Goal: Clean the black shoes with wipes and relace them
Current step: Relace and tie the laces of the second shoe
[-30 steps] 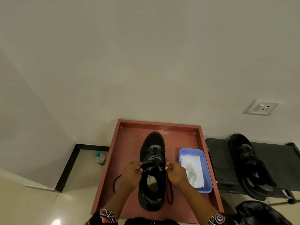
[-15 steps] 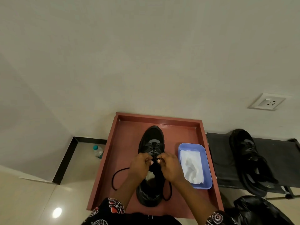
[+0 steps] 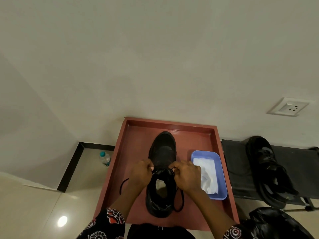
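Observation:
A black shoe [image 3: 163, 152] stands toe-away in the middle of a reddish-brown tray [image 3: 138, 135]. My left hand [image 3: 140, 173] pinches the black lace at the shoe's left side, over the tongue. My right hand [image 3: 187, 175] pinches the lace [image 3: 178, 202] at the right side. Loose lace loops hang out on both sides of the shoe. A blue tub [image 3: 221, 178] holding white wipes [image 3: 208, 178] sits in the tray just right of my right hand. The second black shoe [image 3: 265, 168] lies on a dark stand to the right.
The dark stand [image 3: 236, 157] adjoins the tray's right edge. A small water bottle [image 3: 105, 158] stands on the floor left of the tray. A black bag [image 3: 276, 223] lies at the lower right. A wall socket [image 3: 288, 106] is on the wall behind.
My hands came together over the tongue half a second ago and have since moved slightly apart, each still pinching lace. The view shifted a little.

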